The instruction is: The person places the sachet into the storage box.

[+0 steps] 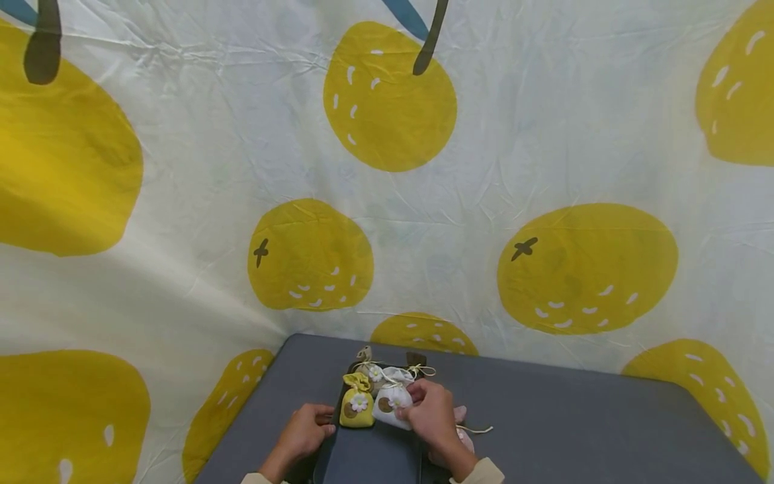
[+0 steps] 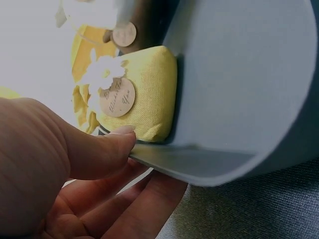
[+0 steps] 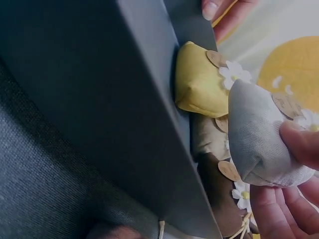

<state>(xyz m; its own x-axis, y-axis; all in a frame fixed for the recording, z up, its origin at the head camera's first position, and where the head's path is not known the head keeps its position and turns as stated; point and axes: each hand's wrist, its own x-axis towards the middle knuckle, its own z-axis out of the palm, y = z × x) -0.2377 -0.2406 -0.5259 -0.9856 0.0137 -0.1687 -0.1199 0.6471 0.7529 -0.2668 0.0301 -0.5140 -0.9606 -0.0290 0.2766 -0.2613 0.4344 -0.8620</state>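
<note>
My right hand [image 1: 437,415] pinches a pale grey drawstring sachet [image 3: 249,134] with a white flower and a round brown tag. It holds the sachet above the far part of a dark grey tray [image 1: 375,460]. My left hand [image 1: 304,431] grips the tray's left rim, thumb inside and fingers beneath, as the left wrist view shows. Inside the tray, close to that thumb, a yellow sachet [image 2: 154,89] stands against the wall. Beside it, in the right wrist view, are a beige sachet [image 3: 207,134] and a brown sachet [image 3: 217,191], both partly hidden.
A pink sachet [image 1: 464,438] lies on the grey table [image 1: 574,430] right of the tray, partly behind my right wrist. A white cloth [image 1: 453,255] printed with yellow fruit hangs behind and to the left of the table.
</note>
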